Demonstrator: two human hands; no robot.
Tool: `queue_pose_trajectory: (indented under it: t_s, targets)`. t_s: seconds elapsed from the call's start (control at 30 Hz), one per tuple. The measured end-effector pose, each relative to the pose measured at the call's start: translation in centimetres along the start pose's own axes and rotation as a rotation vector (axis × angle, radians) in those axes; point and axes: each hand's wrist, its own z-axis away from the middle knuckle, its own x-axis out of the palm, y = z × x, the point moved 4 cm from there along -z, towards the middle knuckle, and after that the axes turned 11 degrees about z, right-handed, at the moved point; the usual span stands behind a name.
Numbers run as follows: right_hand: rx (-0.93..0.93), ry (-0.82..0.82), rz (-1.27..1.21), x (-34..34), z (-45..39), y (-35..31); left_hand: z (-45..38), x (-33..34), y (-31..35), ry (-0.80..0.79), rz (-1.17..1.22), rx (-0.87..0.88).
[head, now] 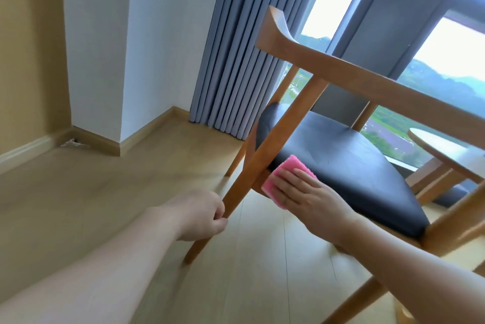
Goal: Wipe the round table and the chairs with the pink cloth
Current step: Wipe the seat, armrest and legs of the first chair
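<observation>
High-rise home corner — curtain [233, 61], window [446, 61], wooden chair [341, 82].

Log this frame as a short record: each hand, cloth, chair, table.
left hand: grips the chair's wooden leg
right hand: fingers straight, pressing the cloth down
cloth: pink, folded, at the near-left edge of the seat
chair: wooden frame, black padded seat
table: round, wood, only partly visible at right beyond the chair

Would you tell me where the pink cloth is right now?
In the head view, the pink cloth lies under the right hand, pressed on the chair's black seat near its front-left leg.
</observation>
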Motion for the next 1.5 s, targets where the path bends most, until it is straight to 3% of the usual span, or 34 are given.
queue_pose_trajectory:
  t_s: [0.3,0.43,0.67,0.9,1.1,1.5]
  targets:
    - [0.102,0.219,0.138,-5.2,-2.6,10.0,-1.0,-0.2,2.1,0.044,0.015,0.069]
    - [0.175,0.222,0.148,-5.7,-4.2,12.2,-1.2,-0.2,2.3,0.071,0.043,0.083]
    - [0.255,0.081,0.16,-4.7,-6.0,10.2,-0.7,-0.2,1.8,0.044,0.028,0.091]
    - [0.2,-0.089,0.032,-3.3,-8.3,4.3,0.0,-0.6,-0.2,0.004,0.09,0.0]
    - [0.06,-0.275,0.201,-2.1,-10.5,-2.5,0.7,-1.5,-2.5,0.034,0.077,0.002]
    - [-0.017,-0.28,0.107,-2.0,-10.4,-2.7,1.0,-2.2,-4.0,0.063,0.142,-0.004]
